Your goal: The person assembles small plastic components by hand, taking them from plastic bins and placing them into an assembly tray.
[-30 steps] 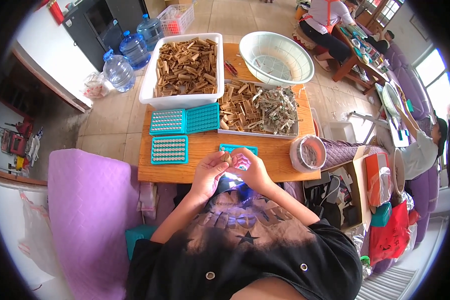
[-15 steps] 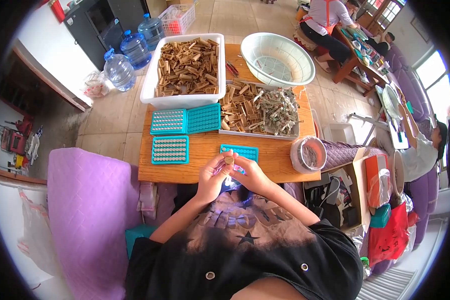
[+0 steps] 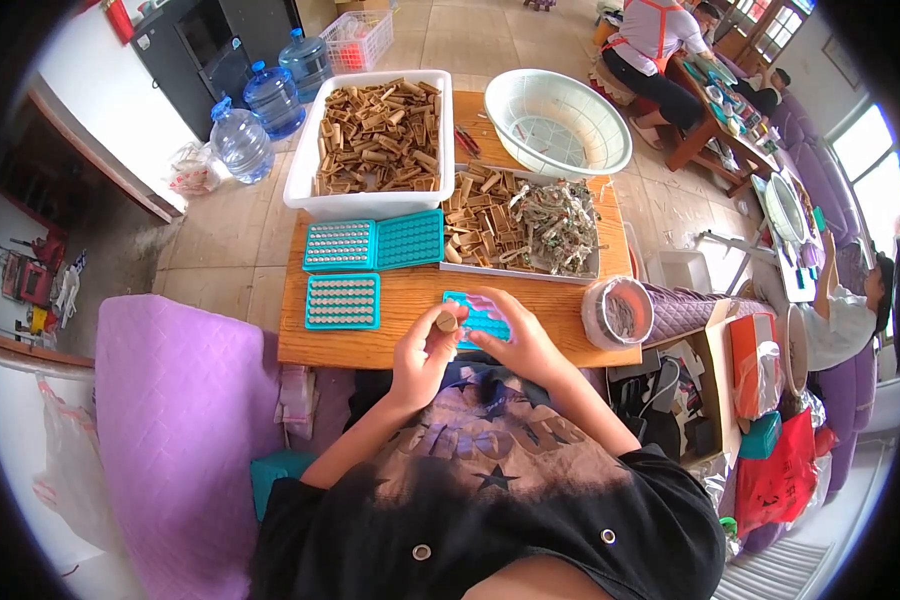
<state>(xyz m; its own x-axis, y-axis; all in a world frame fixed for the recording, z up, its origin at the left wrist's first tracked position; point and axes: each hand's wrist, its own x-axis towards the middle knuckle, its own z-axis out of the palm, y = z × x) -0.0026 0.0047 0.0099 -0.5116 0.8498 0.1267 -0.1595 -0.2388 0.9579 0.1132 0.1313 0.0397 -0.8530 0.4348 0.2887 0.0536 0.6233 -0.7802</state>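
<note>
At the table's near edge, my left hand (image 3: 417,360) is closed on a small brown cylinder (image 3: 447,322), its round end facing up. Just to its right is my right hand (image 3: 520,338), fingers apart and curved, with nothing visible in them. Partly hidden behind that hand lies a small teal tray (image 3: 478,321) with rows of round pits. Farther left, a teal tray filled with silvery round pieces (image 3: 343,301) stands below a similar filled tray (image 3: 339,245) and a teal pitted panel (image 3: 410,237).
Behind the trays are a white bin (image 3: 300,170) of brown pieces and a shallow box (image 3: 520,272) of brown pieces and crumpled strips. A pale green basin (image 3: 610,160) sits far right; a lined bucket (image 3: 642,325) stands nearer. Other people sit at the right.
My hands have moved apart. The right one shifted right and opened over the small teal tray, while the left keeps the brown cylinder, a little lower and farther left.
</note>
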